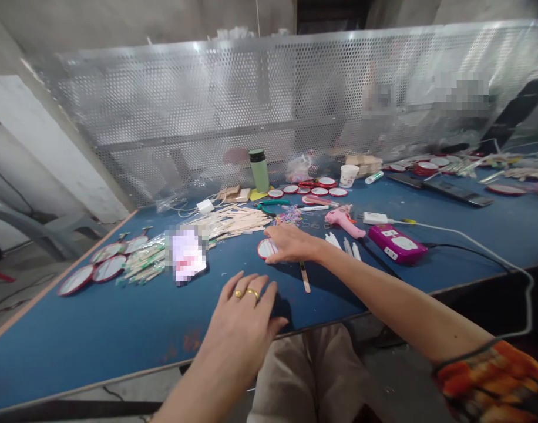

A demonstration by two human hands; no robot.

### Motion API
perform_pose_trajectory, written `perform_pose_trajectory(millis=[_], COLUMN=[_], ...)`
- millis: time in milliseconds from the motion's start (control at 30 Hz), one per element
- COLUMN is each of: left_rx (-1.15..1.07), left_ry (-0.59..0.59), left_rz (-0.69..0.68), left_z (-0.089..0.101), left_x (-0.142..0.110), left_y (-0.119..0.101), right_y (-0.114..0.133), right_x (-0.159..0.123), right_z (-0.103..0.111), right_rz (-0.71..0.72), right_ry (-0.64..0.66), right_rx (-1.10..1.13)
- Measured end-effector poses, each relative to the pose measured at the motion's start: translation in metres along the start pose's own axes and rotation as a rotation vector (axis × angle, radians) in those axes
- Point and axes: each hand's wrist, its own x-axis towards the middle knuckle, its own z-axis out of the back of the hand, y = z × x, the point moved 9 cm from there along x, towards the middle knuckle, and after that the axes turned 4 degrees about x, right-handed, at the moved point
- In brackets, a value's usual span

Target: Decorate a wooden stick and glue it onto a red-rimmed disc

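My right hand (293, 242) reaches across the table with its thumb and fingers at the edge of a round red-rimmed disc (264, 249) with a pale, shiny face. Part of that disc is hidden under the fingers. Below the hand lies a flat wooden stick (305, 281) with a dark upper part. My left hand (246, 314), with two gold-coloured rings, hovers or rests near the table's front edge, fingers loosely bent and apart, nothing in it. Beyond the right hand are a tangle of small coloured bands (291, 216) and a pink glue gun (345, 221).
Left of my hands lie a lit phone (187, 255), bundled sticks (148, 258) and more red-rimmed discs (76, 279). A green bottle (259, 173) and paper cup (348, 175) stand at the back. A purple power box (396, 244) with cables sits right.
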Motion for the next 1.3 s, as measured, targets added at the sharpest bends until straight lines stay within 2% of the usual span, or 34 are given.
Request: perform_pose_trajectory(millis=[100,167,233,333,433,533,633,767,933,1100,1300], left_rx=[0.041,0.074,0.097,-0.005,-0.158,-0.306,-0.400,-0.468,-0.500,-0.505,-0.504], left_ry=[0.140,0.252,0.320,0.319,0.294,0.301,0.320,0.301,0.279,0.260,0.255], left_rz=[-0.045,-0.070,-0.050,-0.057,-0.051,-0.007,0.050,0.001,-0.038,-0.043,-0.066], left_z=[0.000,-0.008,-0.015,-0.021,-0.029,-0.037,-0.038,-0.034,-0.036,-0.040,-0.048], left_x=[0.014,0.026,0.037,0.048,0.050,0.049,0.050,0.053,0.047,0.039,0.041], left_y=[0.013,0.018,0.023,0.019,0.013,0.013,0.015,0.010,0.010,0.010,0.004], right_y=[0.003,0.001,0.000,-0.006,0.003,0.011,0.019,0.024,0.020,0.010,0.009], right_x=[-0.012,-0.039,-0.077,-0.136,-0.172,-0.178,-0.169,-0.161,-0.166,-0.173,-0.190], right_z=[0.029,0.055,0.066,0.052,0.028,0.010,0.010,0.013,0.007,-0.007,-0.011], right_rz=[-0.030,-0.069,-0.085,-0.158,-0.115,-0.125,-0.112,-0.058,-0.038,-0.058,-0.122], right_ry=[-0.151,-0.345,-0.458,-0.519,-0.557,-0.561,-0.620,-0.666,-0.629,-0.508,-0.553], right_rx=[-0.001,0.054,0.113,0.120,0.099,0.133,0.153,0.138,0.220,0.324,0.269])
